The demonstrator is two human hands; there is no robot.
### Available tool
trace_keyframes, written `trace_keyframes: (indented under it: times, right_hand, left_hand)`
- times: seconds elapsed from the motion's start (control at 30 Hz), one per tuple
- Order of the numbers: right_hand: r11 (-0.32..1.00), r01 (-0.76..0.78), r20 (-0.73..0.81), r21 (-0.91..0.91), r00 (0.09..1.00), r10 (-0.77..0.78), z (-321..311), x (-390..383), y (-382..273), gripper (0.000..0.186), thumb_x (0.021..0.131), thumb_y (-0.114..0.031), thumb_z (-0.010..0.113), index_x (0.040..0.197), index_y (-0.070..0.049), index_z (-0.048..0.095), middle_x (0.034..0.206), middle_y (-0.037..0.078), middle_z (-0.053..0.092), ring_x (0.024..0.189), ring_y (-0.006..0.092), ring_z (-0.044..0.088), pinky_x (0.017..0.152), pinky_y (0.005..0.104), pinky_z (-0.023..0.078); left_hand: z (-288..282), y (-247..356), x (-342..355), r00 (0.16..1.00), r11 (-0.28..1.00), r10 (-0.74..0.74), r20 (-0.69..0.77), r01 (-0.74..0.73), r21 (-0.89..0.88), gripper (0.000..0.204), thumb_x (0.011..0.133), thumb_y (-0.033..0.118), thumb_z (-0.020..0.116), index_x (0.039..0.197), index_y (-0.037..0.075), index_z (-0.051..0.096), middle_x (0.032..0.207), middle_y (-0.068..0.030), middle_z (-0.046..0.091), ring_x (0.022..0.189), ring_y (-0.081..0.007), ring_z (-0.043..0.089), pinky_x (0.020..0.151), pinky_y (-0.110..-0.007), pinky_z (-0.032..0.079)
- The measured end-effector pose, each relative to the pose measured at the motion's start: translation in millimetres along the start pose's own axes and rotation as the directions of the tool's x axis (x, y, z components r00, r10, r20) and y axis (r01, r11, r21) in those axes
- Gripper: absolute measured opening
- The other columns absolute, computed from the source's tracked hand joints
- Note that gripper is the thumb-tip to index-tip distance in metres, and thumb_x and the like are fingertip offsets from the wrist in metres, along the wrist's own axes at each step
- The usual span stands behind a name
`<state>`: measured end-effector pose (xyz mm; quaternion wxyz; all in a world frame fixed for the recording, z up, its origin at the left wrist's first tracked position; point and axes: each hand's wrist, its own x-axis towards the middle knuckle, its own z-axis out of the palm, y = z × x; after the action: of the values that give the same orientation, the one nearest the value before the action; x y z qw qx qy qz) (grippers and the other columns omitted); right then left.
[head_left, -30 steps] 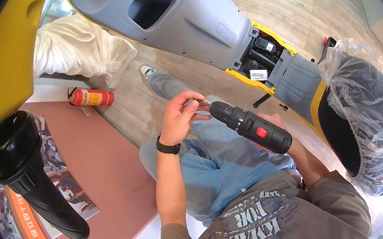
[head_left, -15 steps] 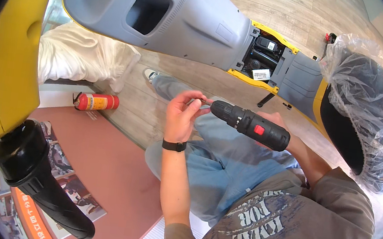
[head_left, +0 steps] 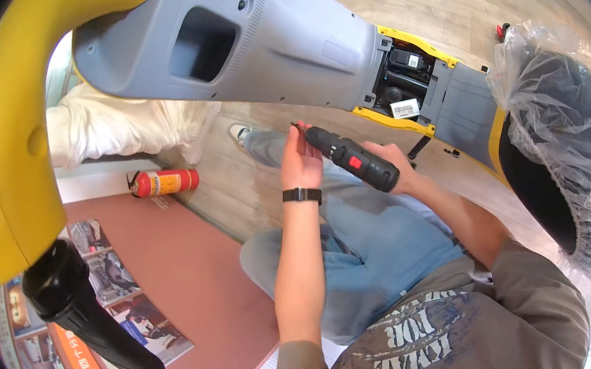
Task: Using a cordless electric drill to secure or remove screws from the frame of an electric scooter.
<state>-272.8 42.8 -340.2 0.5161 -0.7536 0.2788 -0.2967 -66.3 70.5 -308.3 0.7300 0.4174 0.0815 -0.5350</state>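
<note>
In my right hand is a black cordless drill with a red patch on its side; the drill's body hides most of those fingers. Its nose points up and left. My left hand, below a black wristband, has its fingers closed round a thin dark bit at the drill's front end. Whether a screw sits on that bit is too small to tell. Beyond the drill stretches a grey and yellow scooter-like vehicle. Its uncovered compartment shows black parts and a white label.
A plastic-wrapped black seat stands at the right. The yellow handlebar with a black grip curves along the left. A red fire extinguisher lies beside a reddish-brown panel. White cloth hangs behind it.
Both hands and the drill have moved up and left, nearer the vehicle's grey body. My left fingers point further upward now. The view has shifted a little.
</note>
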Motion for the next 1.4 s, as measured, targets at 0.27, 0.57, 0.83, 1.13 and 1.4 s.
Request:
trace_keyframes:
  times: [0.27, 0.57, 0.83, 1.13, 1.4]
  right_hand:
    - [0.997, 0.024, -0.068, 0.067, 0.997, -0.019, 18.3, 41.2, 36.0, 0.046, 0.065, -0.014, 0.073, 0.108, -0.008, 0.057, 0.090, 0.016, 0.063, 0.083, 0.0403, 0.059, 0.073, 0.0406, 0.051]
    - [0.984, 0.033, -0.096, 0.175, 0.995, -0.016, 21.9, 65.9, 49.6, 0.040, 0.067, -0.009, 0.072, 0.104, -0.004, 0.058, 0.088, 0.014, 0.062, 0.076, 0.0325, 0.057, 0.075, 0.0349, 0.050]
    - [0.943, -0.109, -0.026, 0.314, 0.992, 0.123, 30.0, 75.4, 64.9, 0.040, 0.066, -0.006, 0.074, 0.103, -0.002, 0.059, 0.084, 0.012, 0.064, 0.073, 0.0212, 0.058, 0.075, 0.0325, 0.049]
    - [0.900, -0.046, -0.021, 0.433, 0.998, 0.061, 35.8, 77.1, 78.6, 0.038, 0.069, -0.001, 0.073, 0.105, -0.002, 0.060, 0.088, 0.008, 0.067, 0.077, 0.0151, 0.060, 0.079, 0.0294, 0.050]
    - [0.928, -0.037, -0.023, 0.370, 0.999, 0.049, 33.5, 78.1, 79.9, 0.027, 0.074, -0.010, 0.072, 0.099, -0.006, 0.063, 0.086, 0.005, 0.065, 0.076, 0.0157, 0.060, 0.074, 0.0308, 0.050]
  left_hand:
    - [0.0, 4.3, 61.9, 0.992, 0.986, 0.119, 0.035, -0.122, 0.114, 0.024, 0.093, 0.011, 0.053, 0.116, 0.005, 0.053, 0.110, -0.0072, 0.062, 0.102, -0.0193, 0.058, 0.088, -0.033, 0.050]
    - [2.6, 15.0, 77.2, 0.983, 0.978, 0.136, 0.120, -0.152, 0.139, 0.028, 0.093, 0.006, 0.044, 0.121, 0.003, 0.048, 0.118, -0.0091, 0.057, 0.109, -0.0215, 0.055, 0.094, -0.034, 0.047]
    - [0.9, 19.9, 83.6, 0.989, 0.982, 0.130, 0.071, -0.138, 0.132, 0.028, 0.092, 0.005, 0.045, 0.120, -0.001, 0.047, 0.119, -0.0114, 0.054, 0.112, -0.0225, 0.052, 0.098, -0.035, 0.043]
    - [-5.9, 18.1, 70.6, 0.992, 0.944, 0.121, 0.047, -0.129, 0.304, 0.038, 0.090, 0.005, 0.046, 0.127, -0.001, 0.042, 0.124, -0.0111, 0.050, 0.116, -0.0206, 0.048, 0.099, -0.040, 0.041]
    - [0.8, 12.0, 61.2, 0.971, 0.846, 0.170, 0.166, -0.230, 0.480, 0.058, 0.089, 0.007, 0.046, 0.144, 0.013, 0.028, 0.148, -0.0005, 0.025, 0.121, -0.0164, 0.041, 0.096, -0.040, 0.037]
